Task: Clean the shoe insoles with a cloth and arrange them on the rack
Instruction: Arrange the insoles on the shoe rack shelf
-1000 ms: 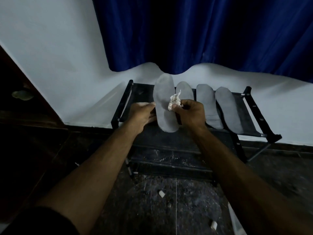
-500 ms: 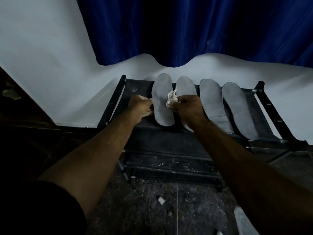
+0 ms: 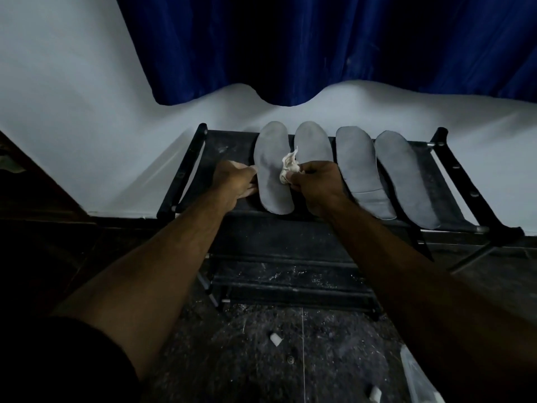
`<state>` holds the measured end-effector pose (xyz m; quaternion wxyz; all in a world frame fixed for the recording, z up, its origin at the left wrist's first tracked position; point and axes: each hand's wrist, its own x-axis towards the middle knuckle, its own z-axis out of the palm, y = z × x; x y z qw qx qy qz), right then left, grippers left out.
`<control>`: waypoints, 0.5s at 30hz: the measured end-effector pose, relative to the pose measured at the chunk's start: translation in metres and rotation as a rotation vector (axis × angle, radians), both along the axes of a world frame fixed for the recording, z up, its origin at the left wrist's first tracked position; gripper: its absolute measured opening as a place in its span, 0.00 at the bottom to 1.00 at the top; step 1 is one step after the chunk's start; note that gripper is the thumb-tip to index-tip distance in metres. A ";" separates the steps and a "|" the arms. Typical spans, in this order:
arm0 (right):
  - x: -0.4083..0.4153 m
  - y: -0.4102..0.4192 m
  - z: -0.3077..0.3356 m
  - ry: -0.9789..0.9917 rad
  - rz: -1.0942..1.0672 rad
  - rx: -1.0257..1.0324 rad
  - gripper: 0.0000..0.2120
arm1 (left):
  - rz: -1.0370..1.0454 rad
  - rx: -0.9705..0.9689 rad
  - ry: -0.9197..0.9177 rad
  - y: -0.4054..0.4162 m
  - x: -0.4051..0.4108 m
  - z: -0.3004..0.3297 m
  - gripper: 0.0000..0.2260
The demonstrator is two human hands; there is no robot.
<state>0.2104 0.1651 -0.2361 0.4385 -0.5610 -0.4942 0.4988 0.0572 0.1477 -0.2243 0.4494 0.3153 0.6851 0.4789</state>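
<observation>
Head camera looks down two bare forearms reaching forward over a dark speckled floor [image 3: 290,359], where a few small white scraps [image 3: 275,339] lie near the bottom of the view and a pale translucent object [image 3: 418,376] sits at the lower right edge; what it is cannot be told. A dark sleeve [image 3: 58,365] covers the left upper arm.

Farther out stands a black shoe rack [image 3: 186,173], with a dusty lower shelf [image 3: 290,274] and a dark fabric top shelf. Four grey insoles lie side by side on that top shelf, toes pointing toward the wall.

At the leftmost insole [image 3: 271,167], the left hand [image 3: 235,184] rests against its left edge with fingers curled onto the rim, gripping it. The right hand [image 3: 318,184] is clenched around a crumpled off-white cloth [image 3: 289,170], which it presses against the right side of that same insole, just where it borders the second insole [image 3: 312,144]. The right hand covers the heel part of the second insole.

To the right, the third insole [image 3: 360,170] and the fourth insole [image 3: 406,181] lie untouched, close together and angled slightly rightward.

Behind the rack rises a white wall [image 3: 72,112], and above it hangs a deep blue curtain [image 3: 319,45] with a wavy lower hem.
</observation>
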 end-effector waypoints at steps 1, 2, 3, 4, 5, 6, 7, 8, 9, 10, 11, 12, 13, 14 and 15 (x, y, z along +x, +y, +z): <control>0.001 -0.001 0.001 0.015 0.000 0.008 0.06 | 0.002 -0.003 0.010 -0.001 0.000 0.000 0.14; 0.002 -0.003 0.003 0.033 -0.003 0.011 0.06 | 0.004 -0.005 0.022 -0.002 0.001 0.001 0.12; 0.004 -0.007 0.006 0.056 -0.008 0.010 0.05 | 0.009 -0.007 0.039 -0.004 0.002 0.002 0.10; 0.006 -0.009 0.010 0.074 -0.010 0.016 0.05 | 0.012 -0.006 0.049 -0.005 0.002 0.004 0.10; 0.010 -0.015 0.014 0.072 -0.009 0.020 0.05 | 0.015 -0.008 0.056 -0.009 0.004 0.006 0.10; 0.013 -0.018 0.020 0.061 -0.007 0.025 0.05 | 0.024 -0.008 0.057 -0.011 0.005 0.006 0.12; 0.017 -0.021 0.025 0.052 -0.004 0.029 0.04 | 0.036 -0.004 0.065 -0.015 0.006 0.009 0.12; 0.023 -0.026 0.030 0.054 -0.005 0.026 0.04 | 0.057 -0.003 0.099 -0.020 0.009 0.012 0.11; 0.030 -0.030 0.032 0.057 -0.008 0.024 0.06 | 0.086 0.001 0.163 -0.026 0.011 0.015 0.11; 0.036 -0.035 0.034 0.049 -0.010 0.021 0.08 | 0.112 0.022 0.241 -0.031 0.012 0.018 0.10; 0.044 -0.041 0.034 0.045 -0.018 0.016 0.09 | 0.125 0.061 0.316 -0.039 0.016 0.022 0.09; 0.052 -0.047 0.034 0.043 -0.022 0.011 0.09 | 0.131 0.113 0.378 -0.047 0.021 0.025 0.09; 0.063 -0.057 0.034 0.041 -0.029 0.003 0.08 | 0.117 0.161 0.432 -0.057 0.030 0.029 0.09; 0.073 -0.065 0.034 0.048 -0.033 -0.003 0.08 | 0.091 0.208 0.480 -0.066 0.039 0.033 0.10; 0.083 -0.073 0.036 0.066 -0.036 -0.007 0.06 | 0.046 0.259 0.516 -0.075 0.051 0.037 0.10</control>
